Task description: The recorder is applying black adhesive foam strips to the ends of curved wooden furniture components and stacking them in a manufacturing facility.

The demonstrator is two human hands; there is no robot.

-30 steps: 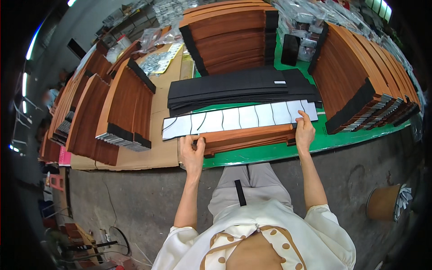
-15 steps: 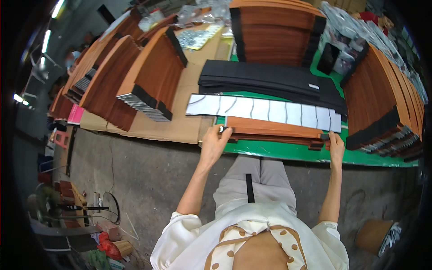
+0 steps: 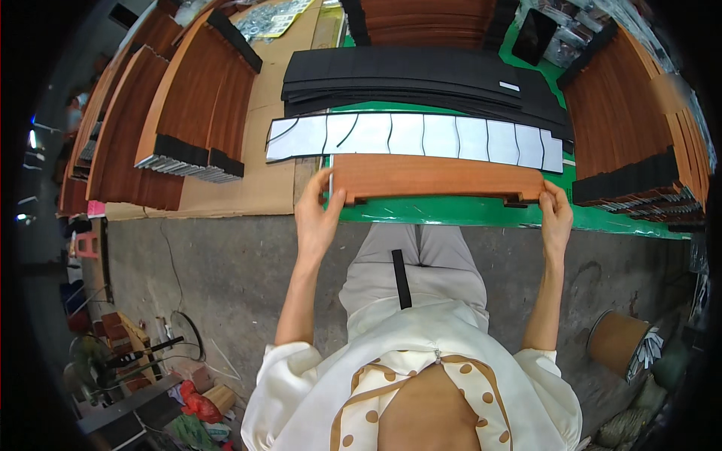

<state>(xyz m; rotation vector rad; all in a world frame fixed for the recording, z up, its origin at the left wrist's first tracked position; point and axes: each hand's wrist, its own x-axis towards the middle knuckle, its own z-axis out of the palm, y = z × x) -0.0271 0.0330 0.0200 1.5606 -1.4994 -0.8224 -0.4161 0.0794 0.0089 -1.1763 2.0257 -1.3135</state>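
A reddish-brown wood-grain board point(image 3: 436, 177) lies crosswise in front of me at the near edge of the green table top, its broad face showing. My left hand point(image 3: 317, 214) is closed on its left end, thumb on the near side and fingers toward the far side. At the right end, my right hand point(image 3: 556, 214) pinches the corner between thumb and fingers. Just beyond the board is a long white strip point(image 3: 406, 137) crossed by several dark curved lines. Behind that lie stacked flat black strips point(image 3: 391, 79).
Stacks of wood-grain boards with black ends stand at left point(image 3: 199, 98), at right point(image 3: 632, 120) and at the back point(image 3: 429, 22). Cardboard point(image 3: 263, 105) covers the table's left part. A phone point(image 3: 535, 36) lies at the back right. On the floor stands a brown drum point(image 3: 617, 342).
The board has tilted in my hands, so its broad face shows where its edge and black ends did. My head view has shifted, and everything on the table sits higher in it.
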